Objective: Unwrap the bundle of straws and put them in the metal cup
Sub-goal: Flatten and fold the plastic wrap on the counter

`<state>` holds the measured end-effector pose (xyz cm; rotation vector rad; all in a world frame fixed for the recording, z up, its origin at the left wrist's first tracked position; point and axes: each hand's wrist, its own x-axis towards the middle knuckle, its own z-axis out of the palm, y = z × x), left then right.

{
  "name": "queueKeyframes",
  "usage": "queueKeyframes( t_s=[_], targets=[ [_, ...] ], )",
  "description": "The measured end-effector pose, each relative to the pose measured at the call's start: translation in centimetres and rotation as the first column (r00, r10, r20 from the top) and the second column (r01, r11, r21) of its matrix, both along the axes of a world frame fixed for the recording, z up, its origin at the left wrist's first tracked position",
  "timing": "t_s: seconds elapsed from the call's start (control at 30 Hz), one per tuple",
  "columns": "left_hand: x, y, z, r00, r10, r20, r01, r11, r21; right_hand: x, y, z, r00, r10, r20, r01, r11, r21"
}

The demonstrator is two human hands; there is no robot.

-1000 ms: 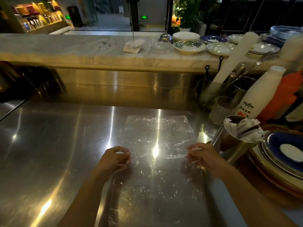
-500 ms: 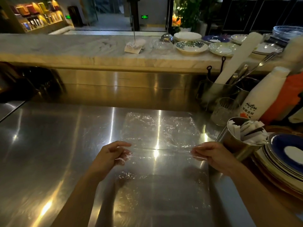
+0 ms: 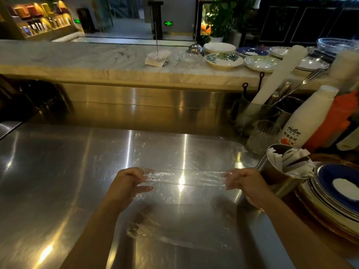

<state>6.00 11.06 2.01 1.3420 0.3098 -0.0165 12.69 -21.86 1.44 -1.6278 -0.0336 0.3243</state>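
A clear sheet of plastic wrap lies spread on the steel counter. My left hand pinches its near edge on the left and my right hand pinches it on the right, lifting a rolled fold of the wrap between them. The metal cup stands just right of my right hand, tilted, with white paper-wrapped straws inside it.
A stack of blue-and-white plates sits at the right edge. Behind the cup stand a glass, a white bottle, an orange bottle and a utensil holder. Plates line the marble ledge.
Both hands have carried the near edge of the wrap away from me, folding it over the far part. The sheet's near portion now lies lifted and rolled between my hands.
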Motion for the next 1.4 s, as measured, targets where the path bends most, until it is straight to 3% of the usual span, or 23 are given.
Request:
queueKeyframes(
  t_s=[0.27, 0.4, 0.47, 0.53, 0.6, 0.7, 0.8, 0.9, 0.97, 1.13, 1.2, 1.3, 1.33, 1.4],
  targets=[
    [-0.2, 0.7, 0.6, 0.994, -0.110, 0.011, 0.108, 0.988, 0.112, 0.0, 0.3, 1.0, 0.983, 0.069, 0.173, -0.062, 0.997, -0.042],
    [-0.4, 1.4, 0.9, 0.986, -0.160, -0.042, 0.160, 0.987, 0.016, -0.2, 0.2, 1.6, 0.979, 0.097, 0.181, -0.100, 0.995, 0.005],
    [-0.4, 1.1, 0.9, 0.976, -0.196, -0.096, 0.210, 0.964, 0.166, -0.5, 0.4, 1.8, 0.983, 0.120, 0.138, -0.121, 0.993, 0.000],
    [-0.4, 0.7, 0.9, 0.964, -0.241, -0.114, 0.265, 0.911, 0.316, -0.5, 0.7, 1.7, 0.987, 0.118, 0.112, -0.112, 0.992, -0.055],
    [-0.4, 0.5, 0.9, 0.958, -0.277, -0.075, 0.285, 0.887, 0.364, -0.5, 0.9, 1.6, 0.988, 0.098, 0.123, -0.083, 0.989, -0.120],
    [-0.5, 0.5, 1.7, 0.963, -0.266, 0.034, 0.228, 0.879, 0.419, -0.3, 0.9, 1.4, 0.973, 0.127, 0.191, -0.050, 0.930, -0.363],
    [-0.1, -0.1, 3.4, 0.957, -0.244, 0.157, 0.132, 0.848, 0.514, -0.3, 1.3, 1.8, 0.906, 0.207, 0.369, 0.065, 0.794, -0.605],
    [0.1, -1.2, 5.4, 0.912, -0.350, 0.212, 0.158, 0.780, 0.606, -0.3, 2.1, 2.8, 0.783, 0.289, 0.551, 0.171, 0.752, -0.637],
    [0.2, -1.8, 6.5, 0.874, -0.437, 0.211, 0.207, 0.730, 0.651, -0.4, 3.0, 4.1, 0.806, 0.340, 0.485, 0.012, 0.810, -0.587],
    [0.4, -3.5, 8.1, 0.759, -0.610, 0.227, 0.314, 0.648, 0.694, -0.5, 4.9, 6.2, 0.860, 0.501, 0.096, -0.426, 0.810, -0.402],
    [0.7, -3.5, 8.3, 0.776, -0.559, 0.293, 0.302, 0.737, 0.605, -0.6, 5.0, 6.5, 0.856, 0.508, 0.096, -0.443, 0.817, -0.370],
    [1.3, -2.0, 8.2, 0.888, -0.320, 0.329, 0.266, 0.943, 0.199, -0.7, 4.6, 6.6, 0.905, 0.400, 0.145, -0.351, 0.895, -0.275],
    [1.4, -1.4, 7.9, 0.930, -0.241, 0.276, 0.241, 0.970, 0.038, -0.6, 4.3, 6.6, 0.924, 0.349, 0.158, -0.310, 0.924, -0.224],
    [1.4, -0.3, 6.6, 0.964, -0.207, 0.167, 0.245, 0.937, -0.250, -0.6, 3.8, 6.4, 0.950, 0.260, 0.173, -0.237, 0.961, -0.143]
  ],
)
